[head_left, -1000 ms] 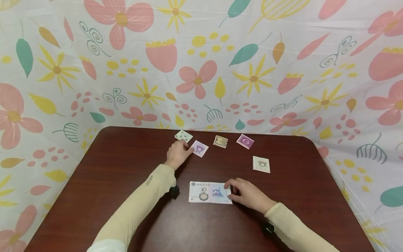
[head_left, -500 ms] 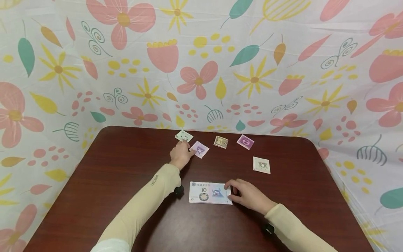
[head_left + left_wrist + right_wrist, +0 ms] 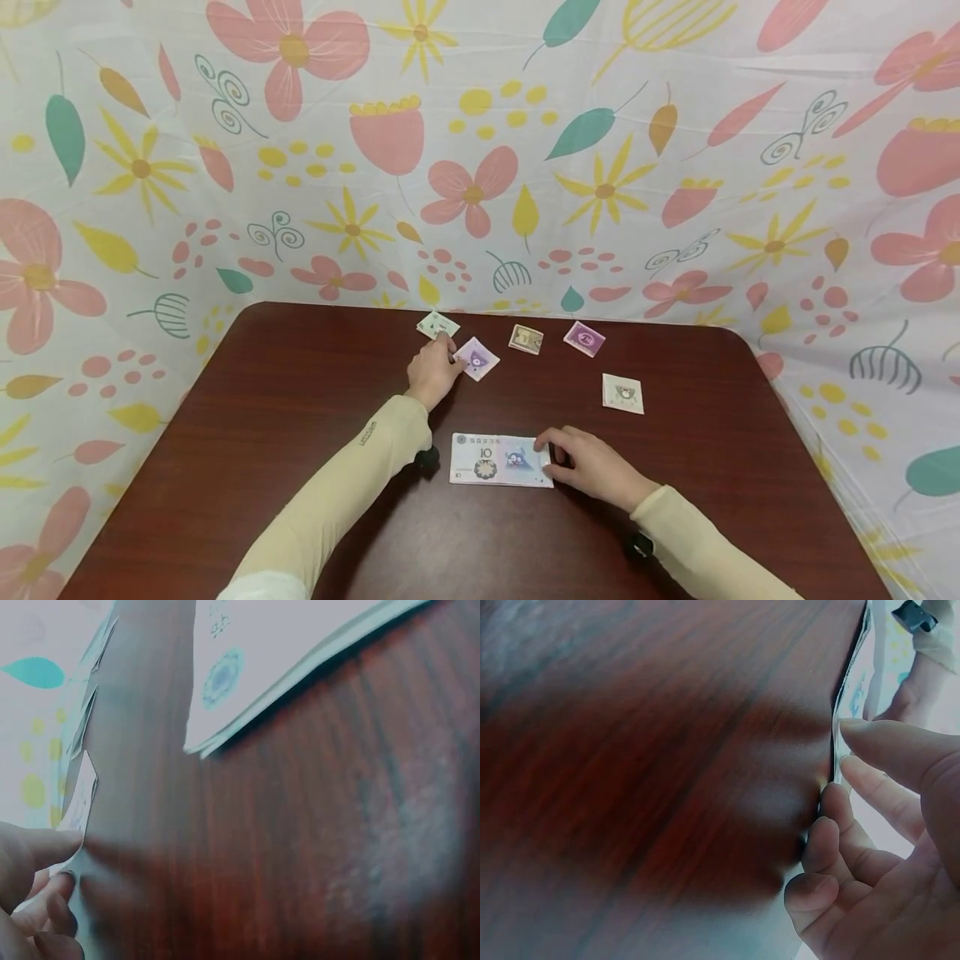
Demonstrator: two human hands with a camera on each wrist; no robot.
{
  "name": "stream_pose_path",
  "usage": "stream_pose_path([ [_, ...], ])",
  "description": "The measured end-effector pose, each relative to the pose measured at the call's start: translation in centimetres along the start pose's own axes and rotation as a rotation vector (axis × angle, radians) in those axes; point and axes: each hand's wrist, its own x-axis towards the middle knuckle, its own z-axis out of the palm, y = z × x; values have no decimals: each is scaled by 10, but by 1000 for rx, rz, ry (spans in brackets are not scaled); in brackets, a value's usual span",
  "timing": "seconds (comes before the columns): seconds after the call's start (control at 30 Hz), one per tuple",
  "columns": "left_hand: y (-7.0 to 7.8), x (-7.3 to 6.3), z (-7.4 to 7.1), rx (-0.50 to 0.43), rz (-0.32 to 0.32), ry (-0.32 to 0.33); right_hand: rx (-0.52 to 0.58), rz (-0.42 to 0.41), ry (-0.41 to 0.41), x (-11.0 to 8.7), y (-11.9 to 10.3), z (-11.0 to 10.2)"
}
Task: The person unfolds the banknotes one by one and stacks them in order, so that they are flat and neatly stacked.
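In the head view my left hand (image 3: 435, 369) pinches the left corner of a light purple folded play banknote (image 3: 478, 360) at the back of the table. The left wrist view shows the thumb and a finger at the edge of this purple note (image 3: 80, 802). A pale green folded note (image 3: 437, 324) lies just beyond the fingers. Nearer the front, my right hand (image 3: 592, 465) holds the right end of a flat 10 play banknote (image 3: 480, 460), which looks several sheets thick. Thumb and index finger meet its edge in the right wrist view; the other fingers curl beside it.
Brown (image 3: 526, 338) and magenta (image 3: 585, 339) folded notes lie along the back of the dark wooden table (image 3: 262, 433). A cream folded note (image 3: 623, 393) sits to the right. Behind the table hangs a flowered cloth (image 3: 480, 125).
My left hand has shifted slightly to the right, and the purple note has slid a little with it. The right hand and the 10 note stay in place.
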Motion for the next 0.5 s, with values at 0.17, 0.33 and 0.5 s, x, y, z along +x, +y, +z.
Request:
stream_pose_path([
  [0.17,-3,-3,1,-69,22,41,3,-1,-4,1,-1,0],
  [0.33,-5,-8,-2,-142,21,52,6,-1,-9,2,-2,-1],
  [0.5,-5,-15,-6,-220,47,49,10,-2,-1,1,-3,-2],
])
